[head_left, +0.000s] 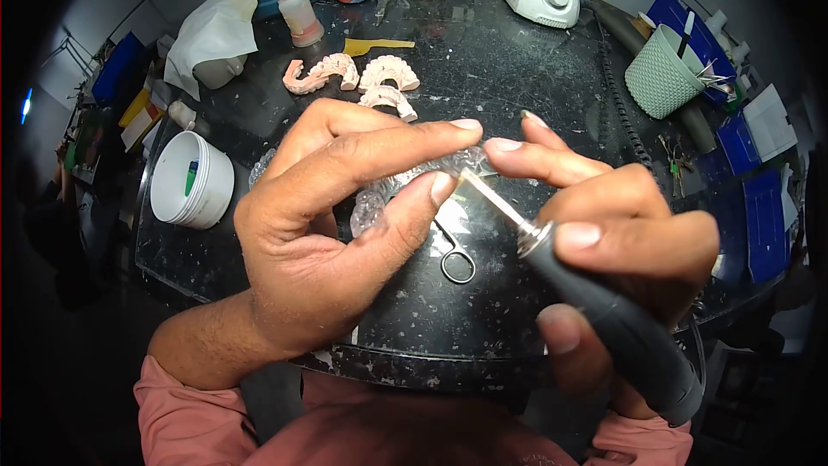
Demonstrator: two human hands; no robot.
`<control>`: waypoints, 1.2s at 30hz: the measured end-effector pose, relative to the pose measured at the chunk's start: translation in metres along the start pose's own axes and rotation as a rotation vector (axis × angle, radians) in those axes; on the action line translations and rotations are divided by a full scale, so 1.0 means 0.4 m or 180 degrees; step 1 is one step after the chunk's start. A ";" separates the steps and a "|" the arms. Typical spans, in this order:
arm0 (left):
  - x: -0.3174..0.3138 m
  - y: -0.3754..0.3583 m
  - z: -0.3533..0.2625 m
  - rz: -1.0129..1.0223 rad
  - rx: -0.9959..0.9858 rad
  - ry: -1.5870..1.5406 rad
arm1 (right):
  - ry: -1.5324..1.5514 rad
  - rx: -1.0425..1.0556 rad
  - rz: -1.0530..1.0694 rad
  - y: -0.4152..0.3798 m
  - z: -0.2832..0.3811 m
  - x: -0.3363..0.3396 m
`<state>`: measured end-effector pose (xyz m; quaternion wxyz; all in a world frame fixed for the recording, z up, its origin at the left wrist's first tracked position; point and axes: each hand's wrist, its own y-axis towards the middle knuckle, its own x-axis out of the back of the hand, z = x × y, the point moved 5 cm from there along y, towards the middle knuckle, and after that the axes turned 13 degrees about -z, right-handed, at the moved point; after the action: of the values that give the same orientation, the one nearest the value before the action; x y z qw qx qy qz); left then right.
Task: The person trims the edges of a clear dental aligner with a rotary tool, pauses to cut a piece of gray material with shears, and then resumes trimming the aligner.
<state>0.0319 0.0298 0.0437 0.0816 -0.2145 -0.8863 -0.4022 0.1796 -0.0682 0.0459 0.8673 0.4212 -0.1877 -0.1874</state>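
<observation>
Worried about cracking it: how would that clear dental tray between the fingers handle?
The clear tray looks thin, so probably light and somewhat flexible. Its glossy surface may be slippery; the left hand pinches it while the right hand holds the handpiece.

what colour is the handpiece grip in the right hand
Dark grey to black, with a silver metal tip; head view: handpiece in the right hand.

Bench [483,60]: black, speckled with white flecks. Aligner tray [379,198]: clear, colourless. Handpiece [621,328]: dark grey grip, silver metal collar and shaft. Dental casts [354,78]: pale pink. Tub [191,179]: white, with a green item inside. Basket [662,71]: mint green, dotted weave pattern. Sleeves [185,418]: salmon pink. Trays [759,198]: blue.
</observation>
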 end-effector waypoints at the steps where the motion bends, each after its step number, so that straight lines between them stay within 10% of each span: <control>1: -0.001 -0.001 0.000 0.0000 0.0001 0.0000 | 0.0159 0.0036 -0.0256 -0.003 -0.004 0.007; 11: -0.054 -0.033 -0.002 0.0383 0.0184 -0.0844 | -0.0354 -0.0206 -0.0744 0.001 -0.012 0.010; 19: -0.062 -0.044 0.033 0.0349 0.1669 -0.1916 | -0.1019 0.0374 0.0077 0.011 0.007 0.009; 29: -0.038 -0.023 0.037 0.0088 0.0996 -0.1644 | 0.0164 0.0303 -0.0389 0.001 -0.033 -0.009; 36: -0.036 -0.015 0.021 0.0460 0.0538 -0.1107 | -0.0758 0.0471 -0.0096 0.010 -0.001 -0.002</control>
<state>0.0424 0.0280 0.0295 -0.0262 -0.3361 -0.8999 -0.2765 0.1799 -0.0653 0.0489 0.8026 0.4615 -0.2963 -0.2348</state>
